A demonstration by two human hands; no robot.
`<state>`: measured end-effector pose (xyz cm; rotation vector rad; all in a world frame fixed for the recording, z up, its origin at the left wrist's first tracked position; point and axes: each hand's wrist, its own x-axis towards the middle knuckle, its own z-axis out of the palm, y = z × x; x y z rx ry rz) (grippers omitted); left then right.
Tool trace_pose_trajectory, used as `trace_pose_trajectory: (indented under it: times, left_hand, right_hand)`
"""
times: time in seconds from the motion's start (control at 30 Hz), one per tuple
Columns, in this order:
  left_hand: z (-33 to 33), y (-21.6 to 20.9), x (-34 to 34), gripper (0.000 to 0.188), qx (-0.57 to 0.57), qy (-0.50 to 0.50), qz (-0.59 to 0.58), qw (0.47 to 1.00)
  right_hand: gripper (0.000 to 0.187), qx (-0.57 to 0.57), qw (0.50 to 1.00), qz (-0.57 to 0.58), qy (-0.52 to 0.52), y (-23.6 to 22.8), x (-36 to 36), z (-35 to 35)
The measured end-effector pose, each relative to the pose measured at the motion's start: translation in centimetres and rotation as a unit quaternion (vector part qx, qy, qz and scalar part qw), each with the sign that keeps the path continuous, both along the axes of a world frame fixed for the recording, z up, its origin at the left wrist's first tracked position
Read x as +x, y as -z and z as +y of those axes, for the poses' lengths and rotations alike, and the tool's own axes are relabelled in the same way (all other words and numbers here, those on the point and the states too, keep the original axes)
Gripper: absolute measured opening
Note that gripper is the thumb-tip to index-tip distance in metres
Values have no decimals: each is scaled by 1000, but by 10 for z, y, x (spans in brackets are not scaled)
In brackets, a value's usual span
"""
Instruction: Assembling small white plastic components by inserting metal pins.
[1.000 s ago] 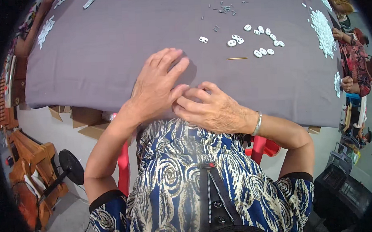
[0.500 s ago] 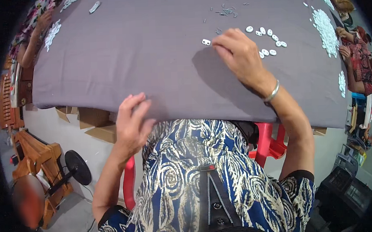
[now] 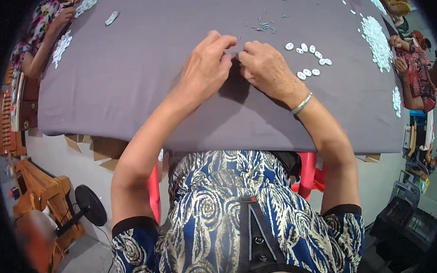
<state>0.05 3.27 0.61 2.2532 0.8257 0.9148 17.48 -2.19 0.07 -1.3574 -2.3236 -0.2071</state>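
Observation:
Above the grey tablecloth [image 3: 127,67], my left hand [image 3: 206,64] and my right hand [image 3: 266,68] meet almost fingertip to fingertip. Both have their fingers curled in; whatever sits between them is hidden. Just beyond the fingertips lies a loose scatter of small grey metal pins [image 3: 264,26]. To the right of my right hand, several white oval pieces [image 3: 312,49], some showing dark holes, form a curved row. The nearest of these ovals [image 3: 301,76] lie beside my right wrist.
A big heap of white pieces [image 3: 376,42] lies at the right edge, near a co-worker's hand [image 3: 400,66]. Another person's arm [image 3: 53,34] reaches in at the far left, by a smaller white pile [image 3: 62,48]. A wrapped bundle [image 3: 112,17] lies far left.
My left hand has risen from the table's front edge to meet my right hand, which has shifted slightly left. The white two-holed piece beside my right fingers is no longer visible.

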Motion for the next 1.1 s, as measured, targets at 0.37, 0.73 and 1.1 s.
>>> trace_pose_trajectory:
  times: [0.37,0.73,1.1]
  left_hand:
    - [4,16,27,24,-313,89,-187,927]
    - [10,8,12,36,-474,143,-283,821]
    - [17,12,9,40,-649,291,-283,644]
  right_hand:
    - [13,-174,866,457,103,-4,18,1]
    - [17,-250,829,499,39,-22,16,-5]
    - [10,-292,831,470,-51,-22,27,-4]
